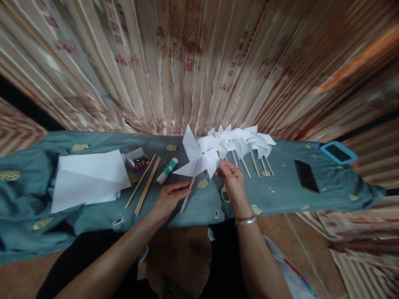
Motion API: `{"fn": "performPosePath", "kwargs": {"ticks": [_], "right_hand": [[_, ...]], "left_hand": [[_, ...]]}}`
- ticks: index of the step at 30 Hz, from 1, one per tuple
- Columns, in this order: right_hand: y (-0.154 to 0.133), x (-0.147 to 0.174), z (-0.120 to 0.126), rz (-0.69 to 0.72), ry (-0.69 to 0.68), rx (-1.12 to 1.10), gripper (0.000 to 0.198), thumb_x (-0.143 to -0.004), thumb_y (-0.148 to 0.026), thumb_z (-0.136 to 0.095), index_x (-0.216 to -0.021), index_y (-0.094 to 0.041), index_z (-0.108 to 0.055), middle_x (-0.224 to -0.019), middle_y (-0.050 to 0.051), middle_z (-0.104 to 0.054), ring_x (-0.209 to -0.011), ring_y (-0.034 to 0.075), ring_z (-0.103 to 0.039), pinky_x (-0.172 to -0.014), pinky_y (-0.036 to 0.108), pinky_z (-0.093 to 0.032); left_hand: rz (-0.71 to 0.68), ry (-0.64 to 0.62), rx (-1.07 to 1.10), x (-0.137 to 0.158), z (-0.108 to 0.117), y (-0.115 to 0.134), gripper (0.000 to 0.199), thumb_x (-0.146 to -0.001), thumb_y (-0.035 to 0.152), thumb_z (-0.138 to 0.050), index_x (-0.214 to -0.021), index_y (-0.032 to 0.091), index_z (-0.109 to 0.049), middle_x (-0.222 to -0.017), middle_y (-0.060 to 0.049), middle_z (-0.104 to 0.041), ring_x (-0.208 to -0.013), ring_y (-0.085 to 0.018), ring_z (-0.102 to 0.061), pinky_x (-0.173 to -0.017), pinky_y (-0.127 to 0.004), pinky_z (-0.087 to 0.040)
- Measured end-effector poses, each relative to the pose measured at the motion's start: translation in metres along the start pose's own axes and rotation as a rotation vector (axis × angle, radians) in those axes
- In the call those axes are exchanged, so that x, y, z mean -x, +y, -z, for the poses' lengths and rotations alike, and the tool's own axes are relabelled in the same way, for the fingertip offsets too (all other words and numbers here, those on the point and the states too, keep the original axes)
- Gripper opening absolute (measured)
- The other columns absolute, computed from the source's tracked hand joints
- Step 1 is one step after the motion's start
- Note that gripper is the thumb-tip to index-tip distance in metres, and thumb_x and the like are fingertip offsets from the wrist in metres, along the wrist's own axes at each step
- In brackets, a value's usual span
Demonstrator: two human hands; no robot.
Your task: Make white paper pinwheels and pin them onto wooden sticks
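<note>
A white paper pinwheel with a silver pin at its centre is held up over the cloth. My left hand pinches its thin wooden stick just below the blades. At the pinwheel's right edge, my right hand has its fingers closed against a paper blade. Behind and to the right lie several finished white pinwheels, their sticks pointing toward me. A green and white glue stick rests left of the held pinwheel. Part of a yellow-green ring-shaped handle shows beside my right wrist.
Loose wooden sticks lie beside a small open red box of metal pins. A stack of white paper is at the left. A dark phone and a blue-framed device sit at the right. A pleated curtain hangs behind.
</note>
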State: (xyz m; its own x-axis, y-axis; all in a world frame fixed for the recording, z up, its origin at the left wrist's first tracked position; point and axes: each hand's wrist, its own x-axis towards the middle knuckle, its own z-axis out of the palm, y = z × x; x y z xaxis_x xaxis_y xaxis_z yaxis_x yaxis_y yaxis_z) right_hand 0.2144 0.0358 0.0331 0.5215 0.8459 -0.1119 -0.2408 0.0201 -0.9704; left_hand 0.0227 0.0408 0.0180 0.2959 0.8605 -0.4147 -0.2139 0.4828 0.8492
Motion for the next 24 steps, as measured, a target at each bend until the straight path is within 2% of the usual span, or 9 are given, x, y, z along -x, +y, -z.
{"fn": "performPosePath", "kwargs": {"ticks": [5, 10, 24], "right_hand": [[0.002, 0.004, -0.004, 0.003, -0.008, 0.023, 0.033, -0.055, -0.047, -0.081, -0.071, -0.021, -0.071, -0.059, -0.004, -0.062, -0.053, 0.008, -0.050, -0.056, 0.024, -0.044], [0.006, 0.006, -0.006, 0.014, -0.070, 0.027, 0.029, -0.060, -0.047, -0.079, -0.073, -0.021, -0.072, -0.055, -0.005, -0.058, -0.052, 0.008, -0.049, -0.054, 0.022, -0.041], [0.007, 0.015, -0.009, 0.000, -0.120, 0.060, 0.029, -0.064, -0.047, -0.077, -0.063, -0.020, -0.069, -0.053, -0.003, -0.061, -0.051, 0.009, -0.051, -0.055, 0.023, -0.042]], "left_hand": [[-0.003, 0.022, -0.017, -0.001, -0.001, 0.001, 0.041, -0.043, 0.033, -0.089, -0.080, 0.018, -0.078, -0.089, -0.009, -0.077, -0.089, -0.025, -0.067, -0.092, -0.039, -0.048], [-0.029, 0.020, -0.026, -0.001, -0.001, 0.000, 0.040, -0.044, 0.034, -0.088, -0.079, 0.018, -0.078, -0.088, -0.008, -0.077, -0.089, -0.026, -0.067, -0.091, -0.038, -0.048], [-0.037, 0.016, -0.027, -0.002, -0.001, 0.001, 0.041, -0.045, 0.035, -0.087, -0.081, 0.018, -0.078, -0.091, -0.009, -0.077, -0.089, -0.025, -0.068, -0.090, -0.037, -0.050]]}}
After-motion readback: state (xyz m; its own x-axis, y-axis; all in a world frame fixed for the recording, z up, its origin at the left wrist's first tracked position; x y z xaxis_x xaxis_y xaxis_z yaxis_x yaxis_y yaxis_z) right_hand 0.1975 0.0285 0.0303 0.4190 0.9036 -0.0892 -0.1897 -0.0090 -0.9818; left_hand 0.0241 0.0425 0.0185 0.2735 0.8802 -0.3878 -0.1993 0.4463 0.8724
